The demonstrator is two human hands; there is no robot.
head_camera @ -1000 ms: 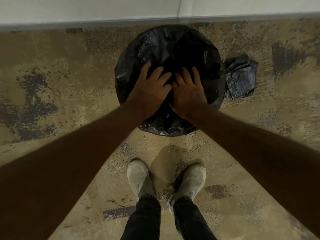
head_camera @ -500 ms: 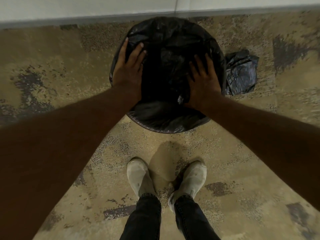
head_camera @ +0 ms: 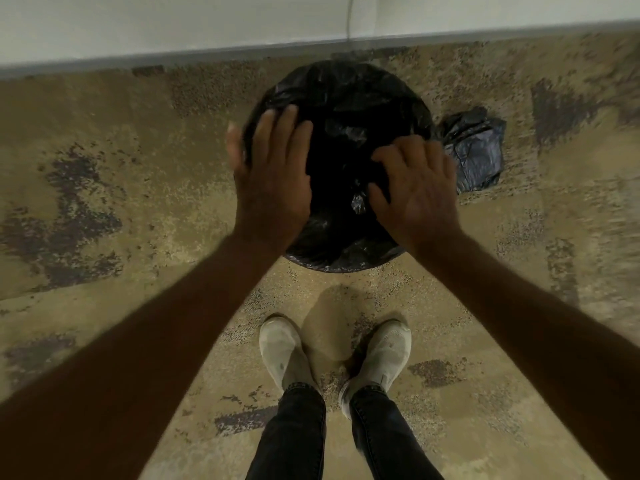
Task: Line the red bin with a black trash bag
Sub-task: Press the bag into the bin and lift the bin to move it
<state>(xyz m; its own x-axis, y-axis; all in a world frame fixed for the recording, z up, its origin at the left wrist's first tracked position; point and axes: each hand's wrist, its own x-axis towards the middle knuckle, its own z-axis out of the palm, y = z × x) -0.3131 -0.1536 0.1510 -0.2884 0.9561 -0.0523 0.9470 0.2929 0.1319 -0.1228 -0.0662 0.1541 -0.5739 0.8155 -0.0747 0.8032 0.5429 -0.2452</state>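
A: The black trash bag (head_camera: 349, 98) is seen draped over the whole mouth of the bin; no red of the bin itself is shown, as it is fully wrapped by the plastic.

B: And the hands?

A: The left hand (head_camera: 273, 178) is laid flat, fingers spread and released, on the left side of the rim. The right hand (head_camera: 415, 188) is set on the right side, fingers slightly curled onto the film; whether a fold is pinched under it cannot be told, and some motion blur is noted.

B: So where is the bag's hollow placed from each hand?

A: Between them. The dark well of the bag lies just inward of both palms, to the right of the left hand and to the left of the right. The mouth is round, so no long axis is offered. Neither hand is judged nearer; both are touching the rim.

B: What is called for next?

A: Probably the film is to be pressed down and smoothed over the rim, each hand working outward and downward on its own side.

B: The surroundings?

A: The bin is stood on a mottled carpet floor (head_camera: 104, 202), close to a pale wall (head_camera: 173, 22) beyond the fingertips. A second crumpled bag (head_camera: 478, 150) is left on the floor just beyond the right hand. White shoes (head_camera: 284, 355) are seen below the wrists.
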